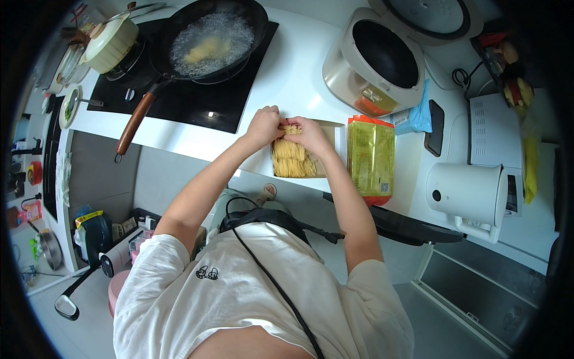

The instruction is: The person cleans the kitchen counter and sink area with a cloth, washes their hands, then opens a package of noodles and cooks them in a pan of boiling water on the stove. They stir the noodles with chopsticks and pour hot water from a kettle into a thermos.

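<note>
Fine yellow dried noodles lie in rows in the left part of an open, shallow cardboard box at the counter's front edge. My left hand and my right hand meet at the box's far side, fingertips together. Between them they grip a small noodle cake; its lower side is partly hidden by my right thumb. Back left, a black wok with a wooden handle stands on the hob, and a yellow clump of noodles sits in its bubbling water.
Right of the box lies a yellow-green package with red ends, bearing writing. Behind it stands a rice cooker, lid raised. Further right are a phone and a white kettle. A cream pot occupies the left burner. The wok handle juts past the counter edge.
</note>
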{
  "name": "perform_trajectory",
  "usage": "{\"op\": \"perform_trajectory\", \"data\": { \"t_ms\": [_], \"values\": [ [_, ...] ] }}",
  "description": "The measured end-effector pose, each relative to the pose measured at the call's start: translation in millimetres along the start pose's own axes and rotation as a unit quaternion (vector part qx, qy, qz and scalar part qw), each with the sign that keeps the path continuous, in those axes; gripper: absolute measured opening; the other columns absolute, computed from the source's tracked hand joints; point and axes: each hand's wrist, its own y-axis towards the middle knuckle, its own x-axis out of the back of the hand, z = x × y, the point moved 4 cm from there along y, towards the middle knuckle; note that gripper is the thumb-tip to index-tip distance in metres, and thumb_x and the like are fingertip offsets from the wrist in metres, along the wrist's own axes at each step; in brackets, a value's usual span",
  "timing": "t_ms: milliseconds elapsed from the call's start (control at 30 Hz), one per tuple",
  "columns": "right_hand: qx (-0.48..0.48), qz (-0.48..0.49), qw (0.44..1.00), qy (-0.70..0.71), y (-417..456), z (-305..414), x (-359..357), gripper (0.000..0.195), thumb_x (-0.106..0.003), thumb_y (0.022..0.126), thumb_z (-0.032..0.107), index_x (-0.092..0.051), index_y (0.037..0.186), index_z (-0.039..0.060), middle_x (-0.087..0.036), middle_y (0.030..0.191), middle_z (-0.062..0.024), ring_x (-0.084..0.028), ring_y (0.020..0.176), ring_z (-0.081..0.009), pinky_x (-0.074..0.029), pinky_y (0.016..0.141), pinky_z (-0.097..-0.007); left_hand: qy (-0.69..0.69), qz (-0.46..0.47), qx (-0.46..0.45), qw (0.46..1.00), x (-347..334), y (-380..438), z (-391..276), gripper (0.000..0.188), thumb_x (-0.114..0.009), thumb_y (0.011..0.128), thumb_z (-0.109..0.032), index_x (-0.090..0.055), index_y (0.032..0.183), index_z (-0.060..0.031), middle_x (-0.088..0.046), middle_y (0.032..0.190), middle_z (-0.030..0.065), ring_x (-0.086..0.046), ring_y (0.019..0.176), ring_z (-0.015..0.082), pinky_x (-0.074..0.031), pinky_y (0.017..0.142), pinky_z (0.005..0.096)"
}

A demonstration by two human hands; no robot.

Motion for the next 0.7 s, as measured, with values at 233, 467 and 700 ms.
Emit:
{"op": "perform_trajectory", "data": {
  "t_ms": [233, 467, 700],
  "values": [
    [-0.02, 0.057, 0.998, 0.0, 3, 6, 2, 0.041, -0.073, 0.067, 0.015, -0.061, 0.103, -0.0011, -0.066, 0.093, -0.0109, -0.062, 0.084, -0.0183, -0.047, 0.079, -0.0289, -0.069, -0.046, 0.025, 0.996, 7, -9, 2, 0.023, -0.069, 0.061, -0.007, -0.07, 0.084, -0.0083, -0.06, 0.078, 0.0096, -0.055, 0.08, 0.027, -0.046, 0.074, 0.0353],
    [0.007, 0.043, 0.995, 0.085, 1, -6, 5, 0.032, -0.07, 0.071, 0.01, -0.062, 0.1, -0.0001, -0.066, 0.089, -0.008, -0.061, 0.079, -0.0151, -0.048, 0.073, -0.0274, -0.079, 0.006, 0.059, 0.995, 13, -14, 0, 0.033, -0.072, 0.064, -0.006, -0.067, 0.097, -0.0059, -0.06, 0.084, 0.0096, -0.055, 0.086, 0.0252, -0.046, 0.078, 0.0341],
    [0.05, 0.027, 0.991, 0.118, -4, -15, 8, 0.031, -0.069, 0.072, 0.006, -0.061, 0.102, 0.0009, -0.064, 0.094, -0.007, -0.06, 0.084, -0.0148, -0.048, 0.077, -0.0278, -0.076, 0.023, 0.026, 0.996, 9, -14, -2, 0.034, -0.071, 0.062, -0.011, -0.067, 0.096, -0.0083, -0.058, 0.092, 0.0089, -0.053, 0.089, 0.0271, -0.045, 0.081, 0.0344]
  ]
}}
